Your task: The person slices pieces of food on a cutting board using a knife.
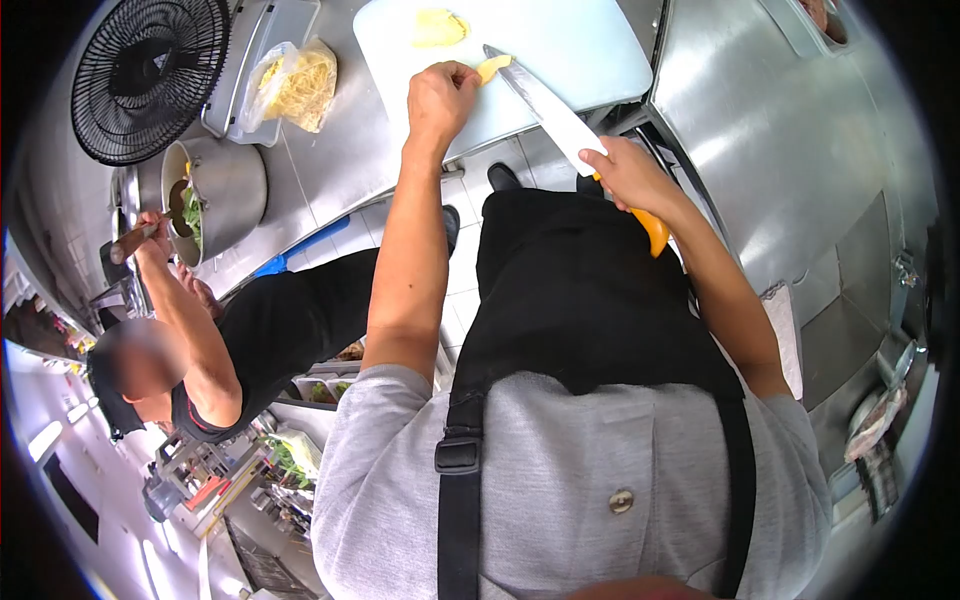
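On the white cutting board (590,40), my left hand (442,98) has its fingers pinched on one end of a pale yellow slice (493,68). My right hand (628,172) grips the yellow handle (652,232) of a large knife (548,112). The blade points up and left, its tip close beside the slice. Farther up the board lies a flat pile of pale yellow slices (440,28), apart from both hands.
At upper left are a black fan (150,70), a plastic bag of pale shreds (300,85) and a large metal pot (230,190) holding greens. A co-worker in black (290,320) reaches to the pot. A steel counter (750,110) stands right.
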Action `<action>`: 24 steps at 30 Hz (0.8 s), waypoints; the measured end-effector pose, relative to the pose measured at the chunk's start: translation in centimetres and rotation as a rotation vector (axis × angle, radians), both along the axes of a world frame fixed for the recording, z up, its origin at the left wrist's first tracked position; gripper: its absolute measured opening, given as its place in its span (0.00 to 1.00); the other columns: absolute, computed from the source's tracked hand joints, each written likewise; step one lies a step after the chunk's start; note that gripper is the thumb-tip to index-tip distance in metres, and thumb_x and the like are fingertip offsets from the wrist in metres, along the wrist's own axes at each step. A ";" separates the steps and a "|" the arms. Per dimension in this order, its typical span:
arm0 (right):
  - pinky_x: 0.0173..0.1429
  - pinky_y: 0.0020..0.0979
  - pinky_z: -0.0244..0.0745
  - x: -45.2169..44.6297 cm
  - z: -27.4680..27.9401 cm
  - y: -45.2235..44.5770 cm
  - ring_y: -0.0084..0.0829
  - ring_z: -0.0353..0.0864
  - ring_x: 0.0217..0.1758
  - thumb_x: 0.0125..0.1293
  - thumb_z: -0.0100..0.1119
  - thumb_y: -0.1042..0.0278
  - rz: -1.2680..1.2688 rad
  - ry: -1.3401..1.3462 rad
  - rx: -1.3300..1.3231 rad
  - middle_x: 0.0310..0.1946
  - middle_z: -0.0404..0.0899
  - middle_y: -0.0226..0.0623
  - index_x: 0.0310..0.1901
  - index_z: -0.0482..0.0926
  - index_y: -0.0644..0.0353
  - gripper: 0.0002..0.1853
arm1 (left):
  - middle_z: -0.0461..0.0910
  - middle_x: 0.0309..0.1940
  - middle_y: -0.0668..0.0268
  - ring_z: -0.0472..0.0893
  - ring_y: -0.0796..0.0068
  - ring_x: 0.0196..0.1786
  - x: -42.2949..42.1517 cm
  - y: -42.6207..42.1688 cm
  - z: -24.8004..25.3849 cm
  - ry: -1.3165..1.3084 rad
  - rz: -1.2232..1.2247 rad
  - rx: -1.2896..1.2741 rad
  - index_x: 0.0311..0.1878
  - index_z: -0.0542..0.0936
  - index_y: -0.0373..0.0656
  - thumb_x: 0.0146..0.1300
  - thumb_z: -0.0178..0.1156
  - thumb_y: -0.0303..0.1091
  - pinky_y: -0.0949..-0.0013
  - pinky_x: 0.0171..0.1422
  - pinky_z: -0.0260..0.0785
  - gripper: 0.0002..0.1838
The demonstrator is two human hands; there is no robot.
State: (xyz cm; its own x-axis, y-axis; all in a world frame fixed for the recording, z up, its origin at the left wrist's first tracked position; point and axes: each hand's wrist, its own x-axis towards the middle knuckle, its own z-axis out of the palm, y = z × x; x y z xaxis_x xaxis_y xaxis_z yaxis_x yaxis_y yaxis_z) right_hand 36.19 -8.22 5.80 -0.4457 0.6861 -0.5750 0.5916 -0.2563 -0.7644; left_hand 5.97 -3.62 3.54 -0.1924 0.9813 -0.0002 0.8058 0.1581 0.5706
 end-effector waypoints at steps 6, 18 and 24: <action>0.22 0.38 0.73 0.8 -0.2 -0.5 0.31 0.77 0.15 0.85 0.55 0.54 -0.021 0.049 -0.061 0.19 0.76 0.37 0.43 0.79 0.72 0.23 | 0.91 0.33 0.54 0.89 0.56 0.35 -0.2 0.2 0.2 -0.010 -0.002 0.031 0.40 0.93 0.40 0.64 0.73 0.34 0.57 0.47 0.81 0.08; 0.23 0.38 0.73 0.1 -0.3 -0.2 0.32 0.78 0.15 0.85 0.53 0.54 0.028 0.042 -0.026 0.19 0.75 0.39 0.48 0.79 0.72 0.23 | 0.92 0.35 0.53 0.91 0.54 0.40 -3.7 -1.5 1.1 0.062 0.196 0.064 0.43 0.94 0.40 0.63 0.74 0.36 0.57 0.53 0.82 0.11; 0.24 0.39 0.74 -0.5 -0.9 0.2 0.33 0.78 0.15 0.85 0.53 0.54 0.068 0.019 -0.005 0.18 0.75 0.39 0.47 0.79 0.71 0.22 | 0.92 0.36 0.54 0.91 0.56 0.40 -4.7 -3.5 0.9 0.185 0.193 -0.001 0.46 0.92 0.38 0.62 0.78 0.39 0.58 0.51 0.82 0.16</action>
